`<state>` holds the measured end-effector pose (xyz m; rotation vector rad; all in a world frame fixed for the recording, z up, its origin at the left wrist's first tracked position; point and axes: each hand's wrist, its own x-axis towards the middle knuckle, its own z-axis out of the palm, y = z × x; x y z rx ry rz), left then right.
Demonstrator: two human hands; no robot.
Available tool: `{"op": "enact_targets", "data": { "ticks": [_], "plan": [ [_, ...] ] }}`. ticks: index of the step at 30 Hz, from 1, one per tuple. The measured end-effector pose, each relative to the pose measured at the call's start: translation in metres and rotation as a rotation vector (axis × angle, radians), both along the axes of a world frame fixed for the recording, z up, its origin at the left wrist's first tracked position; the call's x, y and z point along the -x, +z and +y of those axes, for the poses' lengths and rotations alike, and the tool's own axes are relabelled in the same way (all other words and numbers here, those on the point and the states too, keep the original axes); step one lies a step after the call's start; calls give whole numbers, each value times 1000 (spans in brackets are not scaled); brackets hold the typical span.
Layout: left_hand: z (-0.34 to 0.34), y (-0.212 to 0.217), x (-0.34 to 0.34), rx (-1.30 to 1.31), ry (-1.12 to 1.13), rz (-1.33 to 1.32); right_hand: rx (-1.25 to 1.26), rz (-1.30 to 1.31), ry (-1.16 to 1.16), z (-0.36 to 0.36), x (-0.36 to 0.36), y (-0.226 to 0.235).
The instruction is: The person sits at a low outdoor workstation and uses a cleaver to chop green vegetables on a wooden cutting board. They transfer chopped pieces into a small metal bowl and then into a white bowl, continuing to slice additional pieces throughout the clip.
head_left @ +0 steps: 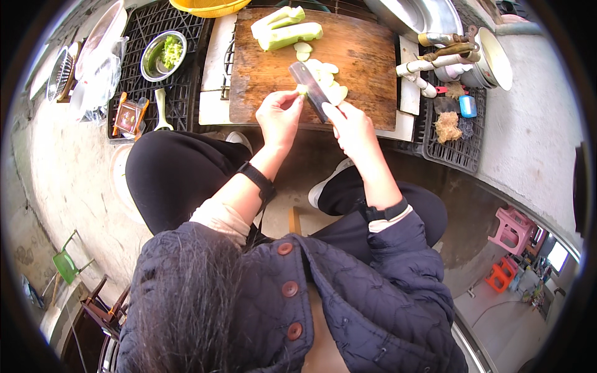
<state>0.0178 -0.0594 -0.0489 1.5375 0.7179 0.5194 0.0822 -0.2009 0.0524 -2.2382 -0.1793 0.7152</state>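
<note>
My right hand [354, 132] grips a kitchen knife [309, 90], its dark flat blade slanting up and left over the cutting board [367, 68]. Beside the blade, my left hand [280, 119] is closed, thumb and fingers pinching a small green vegetable piece [302, 89] against or close to the knife. Pale green vegetable slices [336, 93] lie to the right of the blade, partly hidden by it. Thick peeled pale green stems [291, 36], looking like celtuce, rest at the board's far left, with a couple of loose slices [303, 51] next to them.
Left of the board, a metal bowl [149, 62] of chopped greens and a light-handled tool [161, 109] sit on a black crate. A yellow basket [211, 7] is at the back. Faucet pipes [441, 59], a large metal basin [423, 15] and scrubbers [448, 127] stand right.
</note>
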Motion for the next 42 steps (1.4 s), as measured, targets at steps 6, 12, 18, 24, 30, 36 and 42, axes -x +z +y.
{"op": "enact_targets", "data": {
  "ticks": [6, 12, 18, 24, 30, 36, 42],
  "plan": [
    [1, 2, 0, -22, -1, -24, -8, -8, -20, 3, 1, -11],
    [0, 3, 0, 13, 18, 1, -67, 32, -60, -3, -5, -1],
    [0, 2, -1, 72, 35, -11, -74, 81, -57, -3, -5, 10],
    [0, 4, -1, 99, 36, -5, -92, 101, -70, 0, -4, 14],
    [-1, 4, -1, 111, 44, -1, -32, 90, -31, -4, -3, 18],
    [-2, 4, -1, 53, 34, 7, -53, 5, 18, 0, -3, -5],
    [-2, 6, -1, 81, 44, 13, -107, 68, -70, -3, -7, -5]
  ]
}}
